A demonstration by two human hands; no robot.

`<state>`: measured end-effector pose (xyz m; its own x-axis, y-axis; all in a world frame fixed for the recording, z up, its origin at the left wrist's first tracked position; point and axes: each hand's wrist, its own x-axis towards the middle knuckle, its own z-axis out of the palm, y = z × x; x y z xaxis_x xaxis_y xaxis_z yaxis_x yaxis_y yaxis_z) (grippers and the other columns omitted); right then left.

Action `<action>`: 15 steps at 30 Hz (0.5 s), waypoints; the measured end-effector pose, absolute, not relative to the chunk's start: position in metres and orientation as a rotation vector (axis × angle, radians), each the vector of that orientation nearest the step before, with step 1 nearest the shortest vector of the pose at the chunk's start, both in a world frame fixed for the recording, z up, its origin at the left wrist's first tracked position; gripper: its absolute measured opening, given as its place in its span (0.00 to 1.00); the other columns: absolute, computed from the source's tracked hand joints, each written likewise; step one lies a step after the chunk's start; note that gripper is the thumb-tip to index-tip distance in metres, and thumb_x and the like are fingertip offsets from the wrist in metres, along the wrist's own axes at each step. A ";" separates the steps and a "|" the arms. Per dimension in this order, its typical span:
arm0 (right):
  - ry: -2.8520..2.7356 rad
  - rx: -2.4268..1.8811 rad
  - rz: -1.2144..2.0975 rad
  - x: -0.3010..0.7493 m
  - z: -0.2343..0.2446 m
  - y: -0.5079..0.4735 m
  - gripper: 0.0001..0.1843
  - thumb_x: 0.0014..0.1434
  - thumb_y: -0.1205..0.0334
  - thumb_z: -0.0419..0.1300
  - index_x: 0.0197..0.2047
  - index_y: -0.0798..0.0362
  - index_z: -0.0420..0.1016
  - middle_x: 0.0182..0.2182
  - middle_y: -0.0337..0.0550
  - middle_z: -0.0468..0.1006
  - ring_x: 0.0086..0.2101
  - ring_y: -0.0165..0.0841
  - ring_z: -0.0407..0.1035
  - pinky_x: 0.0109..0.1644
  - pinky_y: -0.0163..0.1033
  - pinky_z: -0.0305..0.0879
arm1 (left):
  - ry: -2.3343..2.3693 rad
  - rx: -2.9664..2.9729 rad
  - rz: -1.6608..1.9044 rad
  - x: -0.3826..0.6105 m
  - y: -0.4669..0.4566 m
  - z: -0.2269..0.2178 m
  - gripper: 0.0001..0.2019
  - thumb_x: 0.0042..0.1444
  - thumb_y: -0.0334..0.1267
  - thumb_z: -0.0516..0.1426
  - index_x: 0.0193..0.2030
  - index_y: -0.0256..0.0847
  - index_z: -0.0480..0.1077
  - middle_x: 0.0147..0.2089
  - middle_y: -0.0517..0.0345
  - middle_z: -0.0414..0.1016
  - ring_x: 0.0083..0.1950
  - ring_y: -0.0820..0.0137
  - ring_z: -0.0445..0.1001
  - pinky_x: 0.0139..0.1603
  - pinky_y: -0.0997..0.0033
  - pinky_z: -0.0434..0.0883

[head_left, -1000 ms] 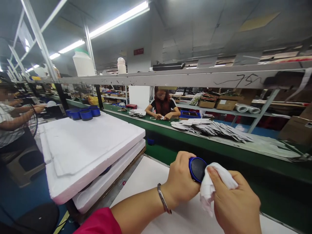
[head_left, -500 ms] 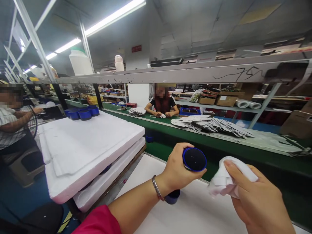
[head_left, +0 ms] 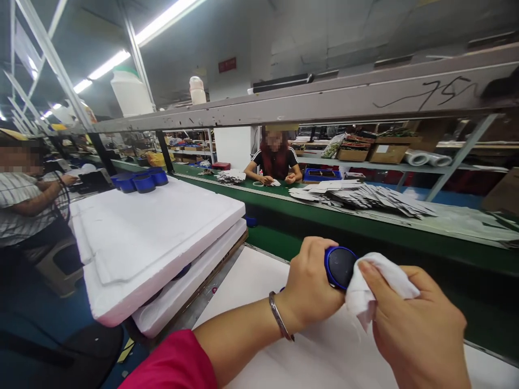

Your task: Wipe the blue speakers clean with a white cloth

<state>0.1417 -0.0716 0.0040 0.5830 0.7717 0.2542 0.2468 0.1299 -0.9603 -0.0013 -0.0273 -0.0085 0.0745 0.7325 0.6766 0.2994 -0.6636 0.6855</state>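
My left hand (head_left: 312, 283) is wrapped round a short, round blue case with a black mesh-like face (head_left: 340, 267), possibly a small speaker. Its black face is turned up toward me, and the palm side is hidden. In my right hand (head_left: 417, 319) a crumpled white cloth (head_left: 375, 286) is pinched between thumb and fingers. The cloth meets the right rim of the blue case. Below both hands lies a white sheet (head_left: 259, 281) on the bench. A bit of blue peeks out behind my left wrist, mostly covered by it.
Stacked white foam slabs (head_left: 170, 232) stand at left, with several blue round cases (head_left: 141, 181) on top. A green conveyor (head_left: 275, 232) runs behind the bench. Flat white-and-black pieces (head_left: 360, 197) are heaped beyond it, near a seated person (head_left: 275, 162). A shelf beam (head_left: 284, 108) crosses overhead.
My hands have come together: the cloth, apart from the case before, now touches its rim. The case has moved right and tilted. My left arm covers most of the second blue case on the sheet.
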 end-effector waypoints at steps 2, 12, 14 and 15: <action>-0.964 -1.454 0.496 0.139 0.003 -0.071 0.32 0.51 0.28 0.78 0.36 0.48 0.80 0.27 0.40 0.73 0.26 0.35 0.63 0.23 0.38 0.56 | 1.093 1.969 1.587 -0.003 -0.026 -0.007 0.29 0.57 0.38 0.75 0.62 0.47 0.70 0.61 0.47 0.80 0.59 0.52 0.84 0.62 0.48 0.86; -0.943 -1.459 0.502 0.129 -0.007 -0.070 0.32 0.51 0.28 0.80 0.37 0.49 0.80 0.28 0.40 0.74 0.27 0.36 0.62 0.24 0.40 0.55 | 1.193 1.979 1.556 -0.008 -0.021 -0.004 0.32 0.52 0.35 0.76 0.61 0.48 0.69 0.62 0.48 0.79 0.61 0.51 0.84 0.63 0.49 0.85; -0.922 -1.437 0.534 0.133 -0.009 -0.063 0.34 0.48 0.27 0.80 0.36 0.48 0.80 0.28 0.41 0.74 0.28 0.36 0.64 0.24 0.39 0.55 | 1.196 1.964 1.538 -0.008 -0.020 -0.002 0.32 0.52 0.34 0.76 0.60 0.48 0.70 0.63 0.48 0.79 0.62 0.50 0.83 0.66 0.49 0.84; -0.895 -1.427 0.548 0.137 -0.008 -0.059 0.33 0.46 0.28 0.80 0.36 0.49 0.80 0.28 0.41 0.74 0.28 0.36 0.65 0.24 0.38 0.56 | 1.170 1.956 1.499 -0.007 -0.020 -0.002 0.32 0.51 0.34 0.76 0.60 0.48 0.70 0.63 0.48 0.78 0.63 0.50 0.83 0.66 0.48 0.84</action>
<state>0.1371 -0.0590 -0.0077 0.5791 0.7913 0.1962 0.1846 0.1071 -0.9770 -0.0070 -0.0204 -0.0017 0.0693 0.8100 0.5823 0.3685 -0.5632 0.7396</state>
